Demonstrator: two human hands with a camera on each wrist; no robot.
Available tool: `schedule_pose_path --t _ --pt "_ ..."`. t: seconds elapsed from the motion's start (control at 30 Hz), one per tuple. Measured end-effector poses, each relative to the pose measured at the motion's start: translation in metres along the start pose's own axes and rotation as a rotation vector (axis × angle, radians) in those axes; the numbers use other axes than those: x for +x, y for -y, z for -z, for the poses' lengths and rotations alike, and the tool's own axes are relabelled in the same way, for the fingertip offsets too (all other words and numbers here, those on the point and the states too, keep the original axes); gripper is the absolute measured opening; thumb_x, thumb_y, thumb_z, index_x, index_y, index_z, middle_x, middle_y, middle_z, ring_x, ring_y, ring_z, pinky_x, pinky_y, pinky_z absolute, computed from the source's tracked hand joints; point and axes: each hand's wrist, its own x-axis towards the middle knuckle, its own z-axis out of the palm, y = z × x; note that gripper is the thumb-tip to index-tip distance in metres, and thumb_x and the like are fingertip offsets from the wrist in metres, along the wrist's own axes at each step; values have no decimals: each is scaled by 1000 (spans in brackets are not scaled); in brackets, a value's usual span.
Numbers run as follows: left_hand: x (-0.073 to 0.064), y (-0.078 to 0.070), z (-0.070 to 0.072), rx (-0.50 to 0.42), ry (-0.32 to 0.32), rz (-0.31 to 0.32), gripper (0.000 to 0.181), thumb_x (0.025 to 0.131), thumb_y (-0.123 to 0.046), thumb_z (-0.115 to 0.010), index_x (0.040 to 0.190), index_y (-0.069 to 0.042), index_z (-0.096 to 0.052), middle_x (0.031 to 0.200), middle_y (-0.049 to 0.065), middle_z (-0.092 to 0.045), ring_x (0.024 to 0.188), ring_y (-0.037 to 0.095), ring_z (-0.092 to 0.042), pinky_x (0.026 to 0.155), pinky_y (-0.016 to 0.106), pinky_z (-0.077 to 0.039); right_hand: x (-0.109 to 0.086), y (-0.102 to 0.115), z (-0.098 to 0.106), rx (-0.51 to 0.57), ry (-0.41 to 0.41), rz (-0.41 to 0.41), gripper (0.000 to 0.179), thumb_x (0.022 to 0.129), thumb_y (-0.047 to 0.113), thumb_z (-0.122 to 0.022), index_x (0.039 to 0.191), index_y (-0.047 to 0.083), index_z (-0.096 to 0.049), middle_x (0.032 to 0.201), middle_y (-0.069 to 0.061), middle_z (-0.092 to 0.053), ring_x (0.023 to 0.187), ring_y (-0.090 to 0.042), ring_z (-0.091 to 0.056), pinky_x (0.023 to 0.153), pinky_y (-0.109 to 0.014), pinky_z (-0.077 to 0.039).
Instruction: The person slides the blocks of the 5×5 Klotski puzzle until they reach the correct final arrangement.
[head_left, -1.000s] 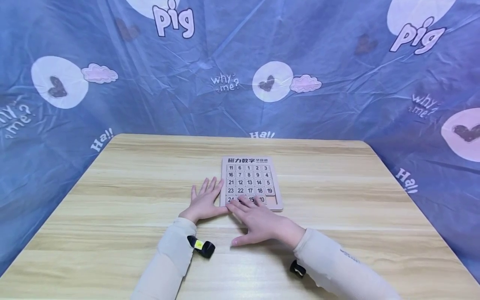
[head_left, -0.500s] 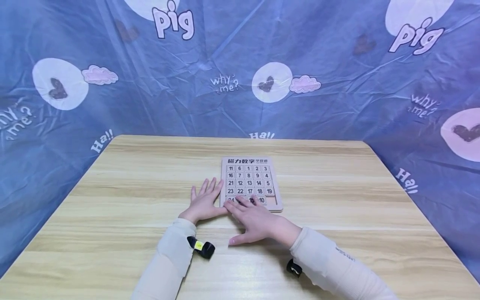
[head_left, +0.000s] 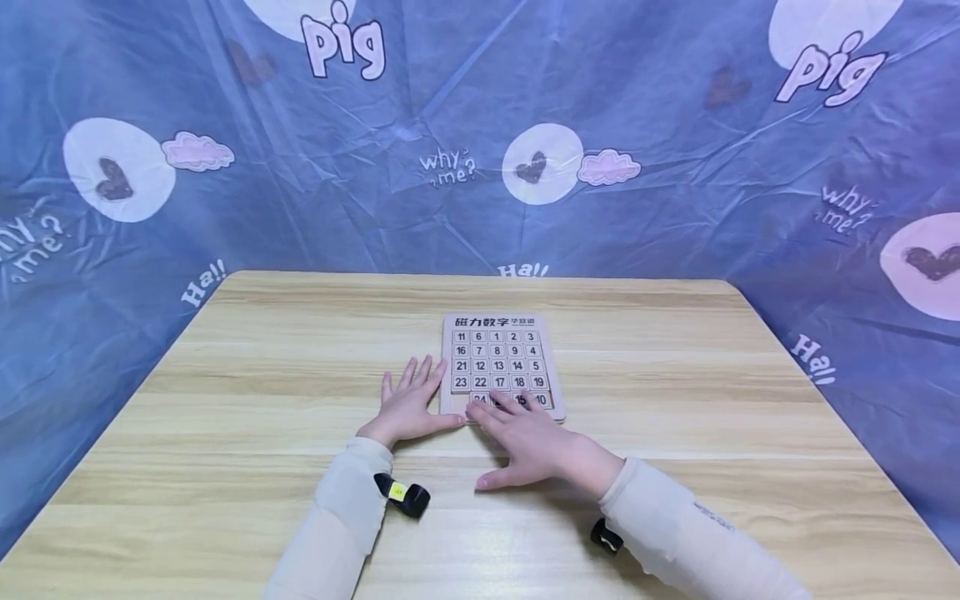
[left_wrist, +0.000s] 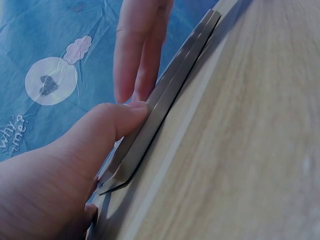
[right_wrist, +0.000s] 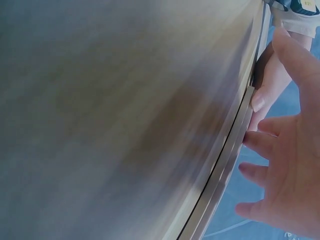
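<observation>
A sliding number board (head_left: 495,322) lies flat near the middle of the surface (head_left: 262,433), its printed title turned toward the far side. In its bottom row, an empty slot (head_left: 459,402) is left at the left end, and tile 10 (head_left: 542,400) is placed at the right end, under tile 19 (head_left: 538,382). As a judgement, the rearranging of tiles is only partly done: short runs such as 1, 2, 3 and 12, 13, 14 are formed, but the rows are opened by 11, 16, 21 and 23, and no full sequence is made row by row.

The board is framed at its lower left corner by the left hand (head_left: 408,412), spread with nothing gripped, its thumb laid on the near edge. The right hand (head_left: 528,446) is held with fingers extended over the bottom row, nothing grasped; whether the tiles are pressed cannot be told.

By those fingers one tile's number is hidden, and 24 and 15 are partly covered. In both wrist views the board is seen edge-on, so no numbers can be read. The forearms are cut off below.
</observation>
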Motion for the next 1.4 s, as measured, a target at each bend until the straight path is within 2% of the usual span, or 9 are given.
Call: schedule_pose_path --t 0.27,0.43,0.6,0.9,1.4 --pt "0 2 -1 -4 -3 -1 97 65 -68 -52 139 -17 -15 142 10 -8 128 28 2 94 54 11 -2 -3 -1 19 -24 7 94 69 69 -45 138 10 -21 139 -5 -25 126 -31 -14 95 -57 -8" --pt "-1 1 0 -3 -5 -4 97 65 -68 -52 139 -16 -17 142 11 -8 128 30 1 94 55 10 7 -4 -1 23 -63 20 93 70 68 -45 138 10 -20 139 -8 -23 126 -31 -15 95 -56 -11" --pt "-2 0 0 10 1 -12 97 66 -67 -52 139 -15 -17 142 12 -9 128 30 1 94 56 9 19 -4 -2 6 -68 15 91 71 68 -43 138 12 -19 141 -7 -19 127 -30 -12 95 -57 -11" --pt "-1 -1 1 3 3 -18 96 66 -67 -52 139 -15 -17 142 12 -8 128 30 2 94 56 10 31 -4 0 -4 -29 -21 92 70 70 -42 138 13 -20 140 -6 -20 127 -29 -12 95 -56 -10" --pt "-1 0 2 -7 0 -5 96 66 -65 -55 139 -15 -16 142 12 -8 128 30 2 93 56 10 23 5 4 31 13 -13 93 70 69 -45 138 12 -18 140 -5 -19 127 -28 -11 95 -57 -7"
